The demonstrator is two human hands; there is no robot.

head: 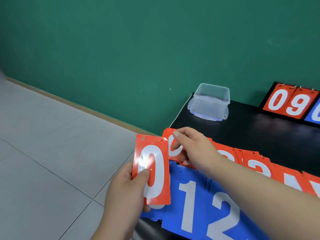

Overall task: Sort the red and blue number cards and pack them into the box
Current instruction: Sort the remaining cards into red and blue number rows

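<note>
My left hand holds a red card with a white 0 upright beside the table's left edge, thumb across its face. My right hand rests on a stack of red 0 cards at the left end of the red row, fingers curled over its top edge. More red number cards run to the right along the black table. A row of blue cards showing 1 and 2 lies nearer me. The clear plastic box stands on its lid at the table's far left corner.
A flip scoreboard with red 0 and 9 and a blue digit stands at the back right against the green wall. Grey tiled floor lies left of the table edge.
</note>
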